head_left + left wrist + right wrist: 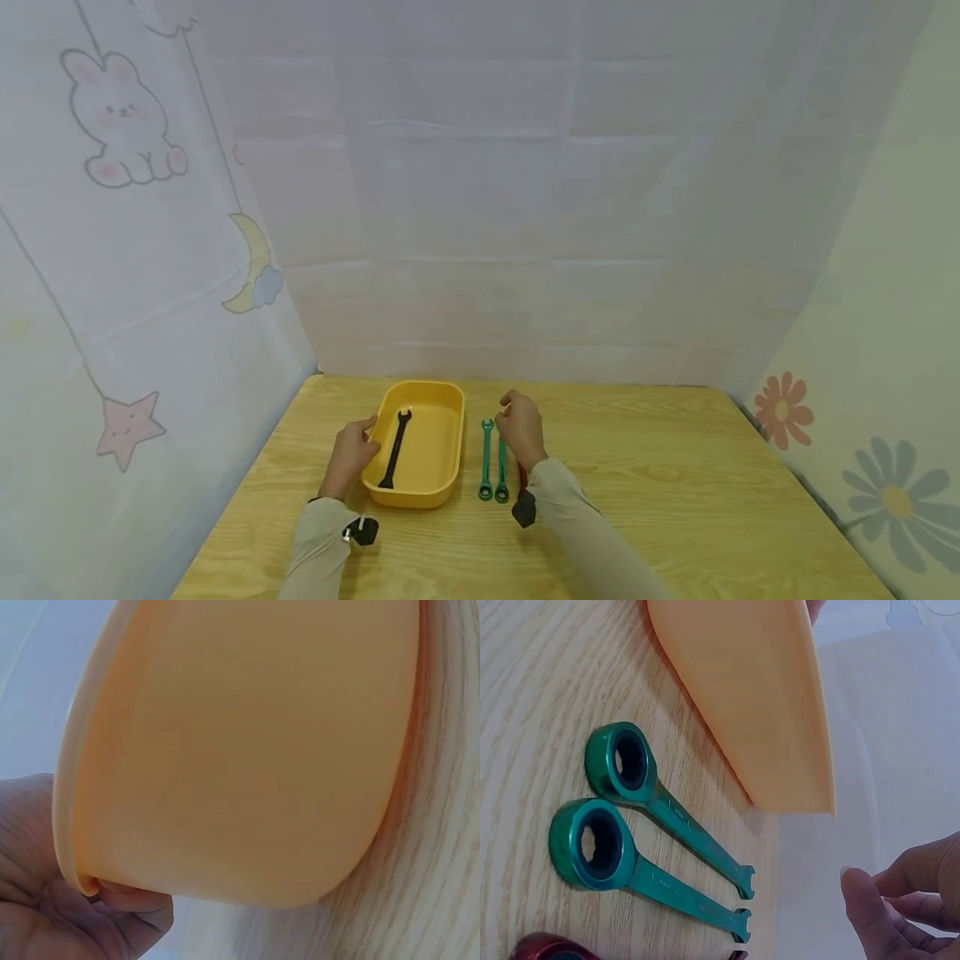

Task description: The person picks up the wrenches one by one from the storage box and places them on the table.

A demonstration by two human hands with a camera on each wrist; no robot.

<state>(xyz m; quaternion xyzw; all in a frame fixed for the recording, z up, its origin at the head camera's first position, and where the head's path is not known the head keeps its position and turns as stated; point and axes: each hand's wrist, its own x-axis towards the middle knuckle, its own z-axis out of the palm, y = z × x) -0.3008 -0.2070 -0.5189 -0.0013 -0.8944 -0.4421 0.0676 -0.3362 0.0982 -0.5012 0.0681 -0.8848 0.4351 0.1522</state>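
My left hand grips the left rim of a yellow plastic bin, with fingers hooked under the rim in the left wrist view. A black wrench lies lengthwise inside the bin. To the bin's right, two green ratchet wrenches, a left one and a right one, lie side by side on the table. Above their far ends hovers my right hand, its fingers loosely bent and holding nothing. A red wrench lies beside them, mostly hidden by my right arm in the head view.
Everything stands on a light wood-patterned table. A pale cloth backdrop rises behind its far edge, and printed cloth walls flank it on the left and right. A dark wrist device hangs under my right forearm.
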